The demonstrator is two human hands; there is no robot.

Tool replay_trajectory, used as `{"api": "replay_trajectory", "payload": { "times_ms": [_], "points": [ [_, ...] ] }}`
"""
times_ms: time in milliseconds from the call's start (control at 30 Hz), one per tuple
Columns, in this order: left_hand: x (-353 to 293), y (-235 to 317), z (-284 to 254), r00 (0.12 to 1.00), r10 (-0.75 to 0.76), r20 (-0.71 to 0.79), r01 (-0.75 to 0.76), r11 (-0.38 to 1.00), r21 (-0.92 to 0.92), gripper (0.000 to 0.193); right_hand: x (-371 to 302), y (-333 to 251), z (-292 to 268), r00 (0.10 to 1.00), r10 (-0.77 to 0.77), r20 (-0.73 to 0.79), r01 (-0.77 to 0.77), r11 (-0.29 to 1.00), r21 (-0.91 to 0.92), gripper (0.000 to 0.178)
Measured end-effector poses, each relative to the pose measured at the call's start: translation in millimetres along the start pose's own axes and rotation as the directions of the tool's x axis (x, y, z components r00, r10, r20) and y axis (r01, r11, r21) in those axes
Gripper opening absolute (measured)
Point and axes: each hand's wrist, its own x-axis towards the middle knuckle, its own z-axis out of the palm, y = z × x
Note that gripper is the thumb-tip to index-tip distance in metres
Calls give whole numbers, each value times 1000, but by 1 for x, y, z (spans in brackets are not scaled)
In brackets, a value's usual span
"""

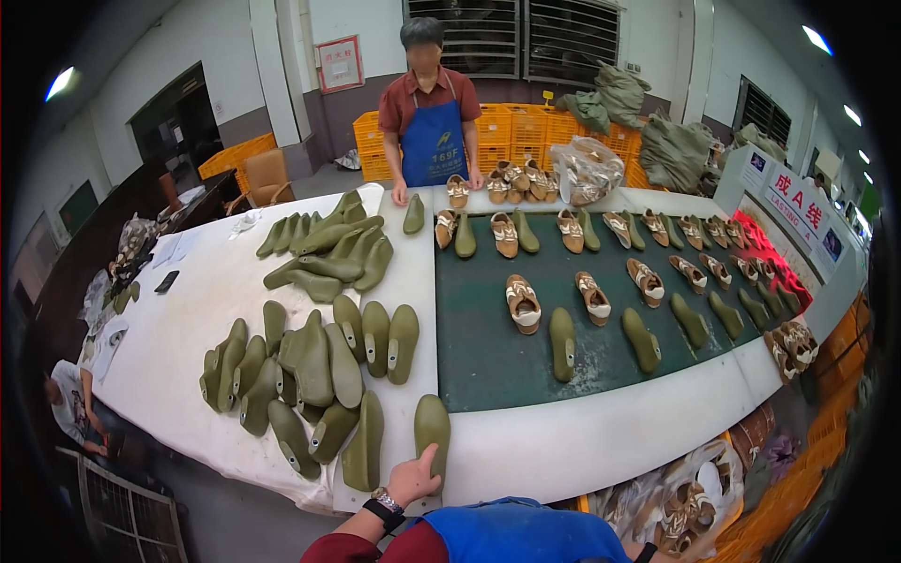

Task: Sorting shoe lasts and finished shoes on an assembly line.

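At the near edge of the white table, my left hand (414,481) grips the near end of a green shoe last (432,425), thumb on top. The last points away from me; the hand's other fingers are partly hidden. My right hand (696,547) reaches low at the right, by a clear plastic bag (648,488) of brown and white shoes (693,511) in an orange crate. That hand is smeared and cut off, so its fingers cannot be made out. Beside my left hand lies another green last (363,441), at the edge of a loose pile of lasts (308,361).
A green conveyor belt (497,375) carries rows of brown shoes (523,303) and green lasts (562,343) toward a white machine (798,202) glowing red inside. Across the table stands a co-worker (432,122) in a blue apron. Orange crates (526,127) stand behind.
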Motion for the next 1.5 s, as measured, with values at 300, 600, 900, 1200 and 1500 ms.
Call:
{"api": "replay_trajectory", "payload": {
  "times_ms": [300, 600, 900, 1200, 1500],
  "points": [
    [3, 1, -1, 999, -9, 53, 7, 999, 37, 62, 39, 18, -56, 998, 12, -60, -16, 998, -62, 28],
    [75, 11, 3, 998, 36, 54, -39, 998, 56, 62, 47, 21, -30, 997, 76, -3, -76, 996, 41, 29],
    [251, 26, -8, 984, -81, 158, 46, 976, 211, 49, 18, 26, -10, 974, 219, 56, -224, 968, 112, 30],
    [288, 47, 25, 988, -69, 136, 47, 986, 157, 60, 57, 26, -22, 955, 286, -73, -274, 951, 143, 31],
    [269, 45, 33, 976, -1, 216, -31, 989, 147, 67, 7, 42, 11, 904, 391, -174, -364, 917, 165, 31]
  ]
}}
